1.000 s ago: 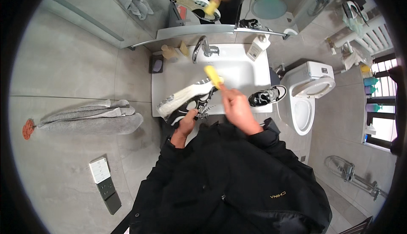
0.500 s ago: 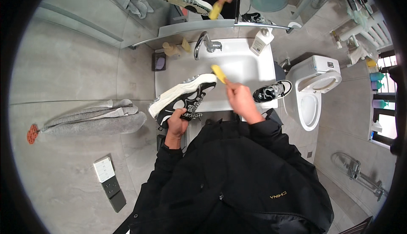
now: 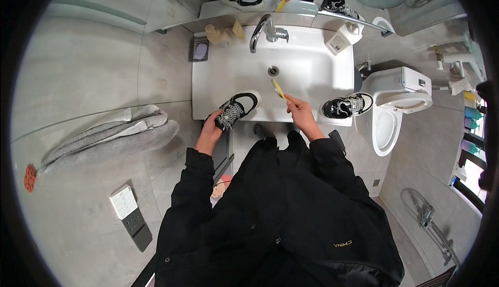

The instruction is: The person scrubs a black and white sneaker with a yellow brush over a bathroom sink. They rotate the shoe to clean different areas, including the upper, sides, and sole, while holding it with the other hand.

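My left hand (image 3: 210,129) grips a black and white sneaker (image 3: 232,111) by its heel end, over the front left of the white sink (image 3: 306,71). Its laces and upper face up, and its white toe points right. In my right hand (image 3: 302,114) is a small yellow brush (image 3: 278,89), held by one end over the basin. The brush head is apart from the sneaker. A second, matching sneaker (image 3: 346,106) rests at the sink's front right corner, near my right hand.
A chrome faucet (image 3: 266,32) rises at the sink's back edge. A white bottle (image 3: 344,38) stands back right; a pump bottle (image 3: 215,34) and a soap dish (image 3: 200,48) are back left. The toilet (image 3: 390,113) is to the right. Grey towels (image 3: 117,136) hang left.
The sneaker in my left hand has turned from sole side up to upper side up. My right hand has lowered the brush a little, away from the shoe.
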`<control>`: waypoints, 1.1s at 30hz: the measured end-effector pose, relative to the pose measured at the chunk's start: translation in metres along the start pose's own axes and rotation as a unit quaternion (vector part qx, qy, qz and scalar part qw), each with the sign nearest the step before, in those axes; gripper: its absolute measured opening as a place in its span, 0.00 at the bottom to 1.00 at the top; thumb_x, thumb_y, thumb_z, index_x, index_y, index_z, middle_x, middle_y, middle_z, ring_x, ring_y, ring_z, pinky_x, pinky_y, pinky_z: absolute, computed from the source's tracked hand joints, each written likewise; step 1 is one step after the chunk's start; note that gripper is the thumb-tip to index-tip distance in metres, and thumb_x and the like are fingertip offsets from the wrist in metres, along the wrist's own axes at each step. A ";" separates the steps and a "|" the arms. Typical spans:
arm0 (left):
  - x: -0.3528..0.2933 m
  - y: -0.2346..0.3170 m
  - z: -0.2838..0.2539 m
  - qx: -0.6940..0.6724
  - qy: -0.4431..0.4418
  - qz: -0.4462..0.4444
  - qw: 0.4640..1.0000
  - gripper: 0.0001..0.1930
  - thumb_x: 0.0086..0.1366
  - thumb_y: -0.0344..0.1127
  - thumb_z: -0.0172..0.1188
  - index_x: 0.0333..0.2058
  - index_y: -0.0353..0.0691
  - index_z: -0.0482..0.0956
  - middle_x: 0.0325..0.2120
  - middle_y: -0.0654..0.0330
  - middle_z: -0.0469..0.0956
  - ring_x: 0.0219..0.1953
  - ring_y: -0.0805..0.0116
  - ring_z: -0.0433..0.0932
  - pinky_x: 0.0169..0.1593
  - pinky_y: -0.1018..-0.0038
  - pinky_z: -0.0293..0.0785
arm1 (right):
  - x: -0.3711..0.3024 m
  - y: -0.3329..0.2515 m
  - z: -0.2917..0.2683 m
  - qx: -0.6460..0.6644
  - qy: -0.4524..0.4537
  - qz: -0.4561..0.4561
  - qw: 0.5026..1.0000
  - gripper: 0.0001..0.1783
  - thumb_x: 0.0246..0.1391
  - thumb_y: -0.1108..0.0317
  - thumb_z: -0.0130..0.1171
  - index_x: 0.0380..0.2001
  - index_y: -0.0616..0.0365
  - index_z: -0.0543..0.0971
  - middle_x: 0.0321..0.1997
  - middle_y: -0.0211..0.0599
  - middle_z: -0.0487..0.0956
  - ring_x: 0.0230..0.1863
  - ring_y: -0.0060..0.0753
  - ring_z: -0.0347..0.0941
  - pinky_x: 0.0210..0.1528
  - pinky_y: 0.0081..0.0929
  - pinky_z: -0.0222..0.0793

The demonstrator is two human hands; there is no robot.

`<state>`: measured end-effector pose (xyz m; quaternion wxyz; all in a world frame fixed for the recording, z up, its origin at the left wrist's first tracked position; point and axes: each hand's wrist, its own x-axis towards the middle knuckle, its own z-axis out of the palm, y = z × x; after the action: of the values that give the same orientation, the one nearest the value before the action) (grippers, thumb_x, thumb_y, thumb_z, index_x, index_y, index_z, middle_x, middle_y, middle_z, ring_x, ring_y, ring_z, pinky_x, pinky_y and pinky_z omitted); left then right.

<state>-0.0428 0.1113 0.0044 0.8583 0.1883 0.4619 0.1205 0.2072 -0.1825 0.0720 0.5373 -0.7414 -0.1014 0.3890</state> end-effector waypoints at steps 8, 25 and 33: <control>0.023 0.005 0.007 0.080 0.055 -0.034 0.995 0.19 0.76 0.39 0.66 0.57 0.30 0.81 0.54 0.53 0.84 0.55 0.61 0.84 0.60 0.64 0.82 | 0.026 0.062 0.039 -0.050 -0.042 -0.027 0.997 0.23 0.76 0.63 0.55 0.66 0.61 0.80 0.30 0.26 0.71 0.34 0.22 0.65 0.40 0.28 0.69; 0.043 -0.010 0.005 0.292 0.127 0.041 0.947 0.24 0.68 0.40 0.74 0.53 0.25 0.82 0.47 0.55 0.85 0.47 0.67 0.85 0.50 0.68 0.81 | 0.015 0.059 0.067 -0.260 -0.070 0.023 0.963 0.23 0.70 0.69 0.58 0.66 0.54 0.81 0.28 0.55 0.73 0.31 0.60 0.73 0.36 0.51 0.68; 0.039 -0.008 0.014 0.289 0.163 0.022 0.943 0.20 0.69 0.42 0.74 0.46 0.27 0.84 0.38 0.57 0.86 0.35 0.70 0.86 0.39 0.70 0.82 | 0.028 0.050 0.075 -0.300 -0.016 -0.133 0.944 0.20 0.69 0.70 0.58 0.62 0.52 0.83 0.29 0.51 0.74 0.30 0.59 0.73 0.35 0.51 0.70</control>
<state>-0.0096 0.1160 -0.0213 0.6771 0.4163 0.6061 0.0291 0.1611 -0.1327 0.0062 0.3352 -0.8418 -0.3196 0.2773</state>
